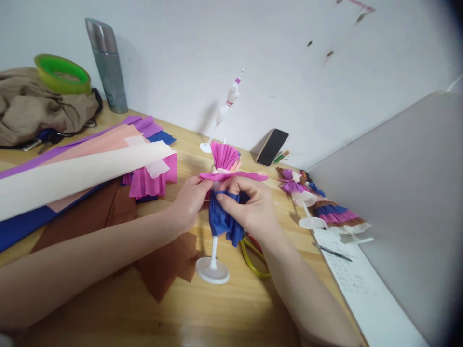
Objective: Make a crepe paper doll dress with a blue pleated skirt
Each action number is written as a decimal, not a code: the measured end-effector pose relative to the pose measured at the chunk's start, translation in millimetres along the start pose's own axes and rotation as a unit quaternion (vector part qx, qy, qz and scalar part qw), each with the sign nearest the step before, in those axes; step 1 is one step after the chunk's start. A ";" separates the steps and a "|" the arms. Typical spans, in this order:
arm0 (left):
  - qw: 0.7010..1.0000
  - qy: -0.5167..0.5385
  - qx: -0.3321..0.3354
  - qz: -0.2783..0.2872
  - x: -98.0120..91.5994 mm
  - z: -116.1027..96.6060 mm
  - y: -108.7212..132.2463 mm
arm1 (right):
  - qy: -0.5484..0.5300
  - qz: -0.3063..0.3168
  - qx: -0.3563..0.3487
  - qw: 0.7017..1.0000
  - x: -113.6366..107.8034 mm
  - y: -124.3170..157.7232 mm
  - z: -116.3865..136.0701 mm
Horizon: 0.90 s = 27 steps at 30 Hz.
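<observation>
In front of me a small figure on a white round stand (212, 271) is dressed in crepe paper. Pink pleated paper (224, 155) fans out at its top, and a pink layer (249, 177) spreads sideways below that. Blue crepe paper (221, 217) hangs around its lower part. With thumb and fingers closed, my left hand (190, 202) grips the figure's left side under the pink layer. My right hand (251, 205) pinches the upper edge of the blue paper. Some of the figure's middle is hidden behind my fingers.
Crepe paper strips (87, 166) and brown paper (166, 265) lie to the left. Yellow-handled scissors (255, 260) rest behind my right wrist. Dressed figures (294, 185), a pen (336, 253) and a written sheet (356, 284) are right. A phone (273, 147) and bottle (108, 67) stand by the wall.
</observation>
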<state>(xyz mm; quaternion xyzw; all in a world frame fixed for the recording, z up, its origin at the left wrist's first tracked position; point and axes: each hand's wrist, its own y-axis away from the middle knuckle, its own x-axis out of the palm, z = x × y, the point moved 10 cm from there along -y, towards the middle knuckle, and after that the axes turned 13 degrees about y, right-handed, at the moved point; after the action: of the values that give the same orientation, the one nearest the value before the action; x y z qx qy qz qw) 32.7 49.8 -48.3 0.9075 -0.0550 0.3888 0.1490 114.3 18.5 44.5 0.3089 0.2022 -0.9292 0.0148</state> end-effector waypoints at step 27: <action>0.996 0.073 -0.055 -0.018 -1.0 5.7 -0.2 | -0.021 -0.064 0.049 0.997 -14.1 -5.2 -19.2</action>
<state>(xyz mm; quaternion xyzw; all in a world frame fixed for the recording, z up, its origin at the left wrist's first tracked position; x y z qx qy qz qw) 35.9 48.1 -52.8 0.8681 -0.0489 0.4474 0.2091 135.8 29.3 40.6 0.2763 0.1756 -0.9432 -0.0561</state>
